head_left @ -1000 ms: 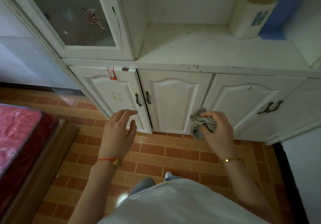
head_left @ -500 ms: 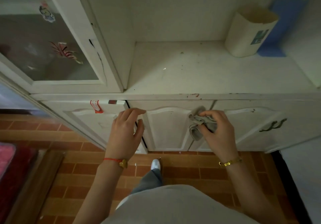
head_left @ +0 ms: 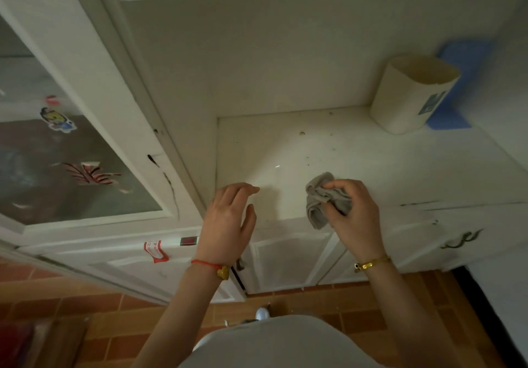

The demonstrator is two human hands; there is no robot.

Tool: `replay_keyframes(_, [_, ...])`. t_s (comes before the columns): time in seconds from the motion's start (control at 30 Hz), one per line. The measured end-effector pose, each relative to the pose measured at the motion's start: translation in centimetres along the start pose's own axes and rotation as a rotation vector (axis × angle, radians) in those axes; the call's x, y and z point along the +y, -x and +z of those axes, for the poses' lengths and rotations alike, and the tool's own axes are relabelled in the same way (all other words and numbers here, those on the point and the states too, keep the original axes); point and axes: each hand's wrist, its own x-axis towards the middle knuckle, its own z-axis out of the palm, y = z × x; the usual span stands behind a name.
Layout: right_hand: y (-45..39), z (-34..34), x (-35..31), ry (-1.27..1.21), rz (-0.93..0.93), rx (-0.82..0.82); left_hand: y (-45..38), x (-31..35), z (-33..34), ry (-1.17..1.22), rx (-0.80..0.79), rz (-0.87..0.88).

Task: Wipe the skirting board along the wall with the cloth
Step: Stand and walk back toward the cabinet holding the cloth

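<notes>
My right hand [head_left: 353, 214] grips a crumpled grey cloth [head_left: 318, 200], held above the front edge of a white cabinet's counter [head_left: 328, 150]. My left hand [head_left: 230, 219] hovers beside it to the left, fingers spread and holding nothing. Both hands are up at counter height, well above the floor. No skirting board shows in this view; the foot of the cabinet [head_left: 288, 289] meets the brick-pattern floor [head_left: 371, 304] below my hands.
A cream container [head_left: 411, 96] and a blue item [head_left: 463, 82] stand at the counter's back right. A tall cupboard with a glass door [head_left: 71, 162] rises on the left. Lower cabinet doors with dark handles [head_left: 461, 240] sit under the counter. A dark gap [head_left: 471, 296] runs at the right.
The view has tilted up and closed in on the cabinet. Both hands now appear over the counter instead of in front of the lower doors. The cloth stays in my right hand.
</notes>
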Motion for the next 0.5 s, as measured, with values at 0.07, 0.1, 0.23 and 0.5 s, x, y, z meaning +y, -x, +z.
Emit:
replay_keyframes(0.07, [-0.9, 0.9, 0.0, -0.02, 0.017, -0.013, -0.7, -0.8, 0.9, -0.005, -0.009, -0.001])
replay_keyframes(0.1, [-1.4, 1.4, 0.0, -0.026, 0.023, -0.015, -1.0, -1.2, 1.4, -0.012, -0.014, -0.004])
replay_keyframes(0.23, [-3.8, 3.6, -0.4, -0.072, 0.028, -0.05, -2.2, -2.9, 3.4, -0.045, -0.04, -0.064])
replay_keyframes(0.5, [-13.7, 9.6, -3.8, -0.183, -0.013, -0.066, -3.6, -4.4, 5.2, -0.105, -0.075, -0.192])
